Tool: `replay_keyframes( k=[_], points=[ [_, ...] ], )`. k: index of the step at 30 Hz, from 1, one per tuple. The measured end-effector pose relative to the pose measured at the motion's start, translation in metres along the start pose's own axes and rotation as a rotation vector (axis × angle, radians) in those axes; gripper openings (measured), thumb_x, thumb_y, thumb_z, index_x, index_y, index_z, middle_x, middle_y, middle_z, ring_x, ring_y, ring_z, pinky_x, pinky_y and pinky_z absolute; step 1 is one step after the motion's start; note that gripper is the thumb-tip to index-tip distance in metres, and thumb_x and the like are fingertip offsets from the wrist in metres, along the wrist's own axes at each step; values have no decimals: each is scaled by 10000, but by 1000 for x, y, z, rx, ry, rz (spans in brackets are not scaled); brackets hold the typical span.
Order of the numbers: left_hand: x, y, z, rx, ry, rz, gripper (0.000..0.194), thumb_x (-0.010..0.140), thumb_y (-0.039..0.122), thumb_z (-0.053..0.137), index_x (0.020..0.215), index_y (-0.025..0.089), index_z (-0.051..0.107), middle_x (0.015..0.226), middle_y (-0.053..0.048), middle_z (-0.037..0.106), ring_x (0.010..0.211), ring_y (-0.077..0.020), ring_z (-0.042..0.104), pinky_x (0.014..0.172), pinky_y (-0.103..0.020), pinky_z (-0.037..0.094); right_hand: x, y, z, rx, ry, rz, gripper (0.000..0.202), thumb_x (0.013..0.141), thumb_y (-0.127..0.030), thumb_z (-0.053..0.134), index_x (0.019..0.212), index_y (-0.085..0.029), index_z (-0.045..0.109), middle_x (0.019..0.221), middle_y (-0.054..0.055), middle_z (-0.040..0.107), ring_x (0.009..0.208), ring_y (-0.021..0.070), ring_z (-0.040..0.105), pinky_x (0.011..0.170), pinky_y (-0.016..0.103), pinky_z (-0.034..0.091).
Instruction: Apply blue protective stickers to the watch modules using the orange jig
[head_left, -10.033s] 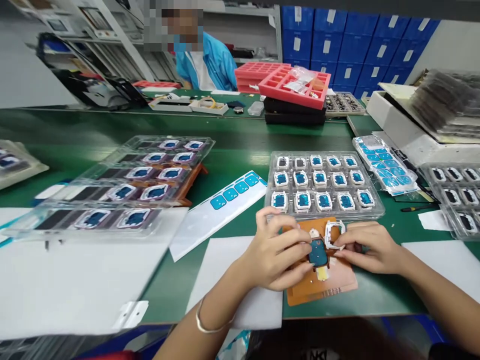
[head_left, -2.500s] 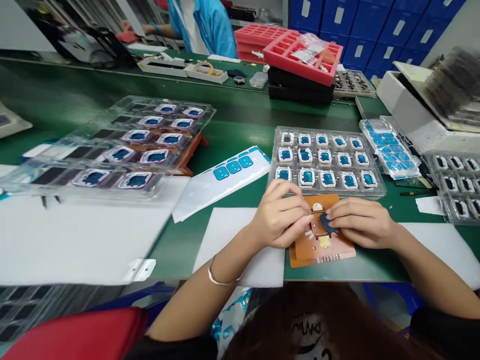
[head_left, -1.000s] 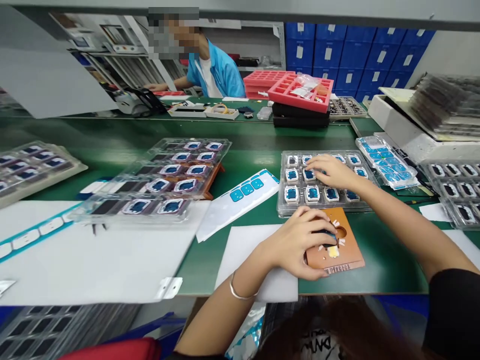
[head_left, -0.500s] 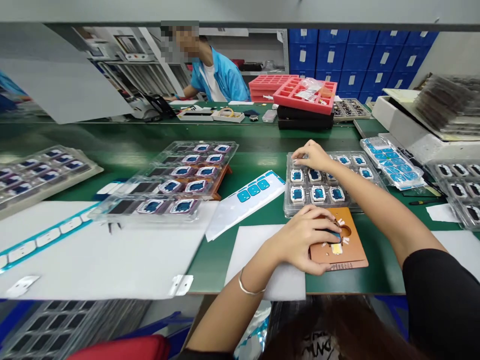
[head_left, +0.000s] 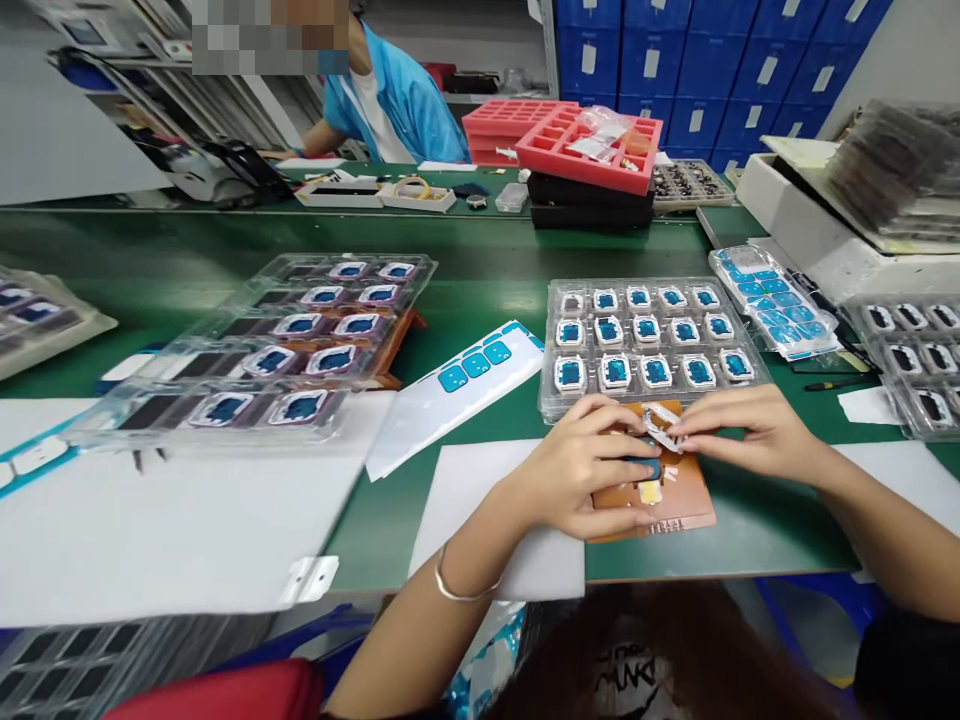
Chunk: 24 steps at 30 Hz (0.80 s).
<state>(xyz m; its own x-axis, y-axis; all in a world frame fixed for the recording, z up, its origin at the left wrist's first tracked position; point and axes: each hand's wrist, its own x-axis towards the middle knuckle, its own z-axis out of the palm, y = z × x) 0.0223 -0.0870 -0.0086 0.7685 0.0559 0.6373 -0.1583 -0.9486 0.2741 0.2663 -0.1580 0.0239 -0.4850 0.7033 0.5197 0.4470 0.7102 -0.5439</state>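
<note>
My left hand [head_left: 574, 470] lies over an orange fixture block [head_left: 694, 505], fingers stretched and apart. Its middle fingertips rest on a small dark-blue piece [head_left: 646, 468] on the block, and its thumb reaches along the front edge. In the fingers of my right hand [head_left: 746, 430] is a small white frame part [head_left: 663, 425], tilted just above the block's back portion. The left index fingertip is close to this part; whether it touches cannot be made out. A yellow pad [head_left: 650, 491] shows on the block. Behind both hands sits a clear tray [head_left: 551, 395] of white frames with blue centres.
Another clear tray [head_left: 319, 425] of similar parts stands tilted on an orange stand [head_left: 394, 350] at left. A sticker sheet [head_left: 442, 400] lies between the trays. White foam sheets [head_left: 480, 500] cover parts of the bench. Across the bench, a person [head_left: 397, 100] in blue sits near red trays [head_left: 589, 150].
My right hand has come from the tray's far left corner down to the block, bringing a white frame part. The left hand stays on the block. The camera view has shifted.
</note>
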Motion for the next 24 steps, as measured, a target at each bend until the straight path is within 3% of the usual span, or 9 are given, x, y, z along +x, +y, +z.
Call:
replay_keyframes(
  k=[5, 9, 11, 15, 19, 24],
  points=[
    [0, 0, -3, 4, -32, -20, 306, 889, 470, 634, 1039, 208, 688, 1091, -41, 731, 1101, -247, 581, 937, -436, 421, -10, 5, 6, -116, -3, 18, 145, 1014, -227, 566, 1015, -177, 703, 804, 32, 688, 676, 135, 627, 602, 254, 496],
    [0, 1, -5, -4, -56, -52, 312, 884, 471, 642, 1038, 203, 688, 1051, -48, 730, 1061, -247, 572, 914, -428, 420, -12, 11, 7, -51, 24, 78, 169, 1004, -284, 589, 966, -174, 712, 765, 24, 617, 628, 124, 564, 540, 242, 451],
    [0, 2, -6, -16, -61, -60, 319, 880, 469, 649, 1040, 195, 685, 1010, -44, 734, 1050, -246, 570, 917, -429, 415, -11, 12, 7, -62, 73, 120, 158, 970, -325, 640, 973, -187, 716, 881, 56, 631, 717, 151, 599, 570, 256, 487],
    [0, 4, -7, -1, -39, -77, 272, 890, 452, 635, 988, 205, 693, 963, -33, 743, 1029, -243, 571, 898, -423, 411, -10, 16, 7, -124, 62, 121, 146, 959, -321, 646, 1031, -206, 700, 1222, 108, 638, 1048, 243, 631, 859, 403, 529],
    [2, 5, -7, 36, 8, -100, 191, 907, 376, 618, 825, 218, 685, 871, 1, 745, 953, -218, 589, 862, -402, 408, -10, 18, 9, -180, 50, 61, 122, 964, -300, 640, 1002, -199, 698, 1196, 105, 672, 961, 232, 658, 831, 422, 484],
    [1, 4, -6, 181, 197, -192, 242, 824, 427, 731, 894, 203, 673, 860, -8, 741, 897, -211, 581, 799, -378, 431, -7, 9, 14, -164, 102, 22, 124, 917, -307, 693, 995, -212, 708, 1137, 89, 694, 913, 220, 651, 777, 399, 471]
  ],
)
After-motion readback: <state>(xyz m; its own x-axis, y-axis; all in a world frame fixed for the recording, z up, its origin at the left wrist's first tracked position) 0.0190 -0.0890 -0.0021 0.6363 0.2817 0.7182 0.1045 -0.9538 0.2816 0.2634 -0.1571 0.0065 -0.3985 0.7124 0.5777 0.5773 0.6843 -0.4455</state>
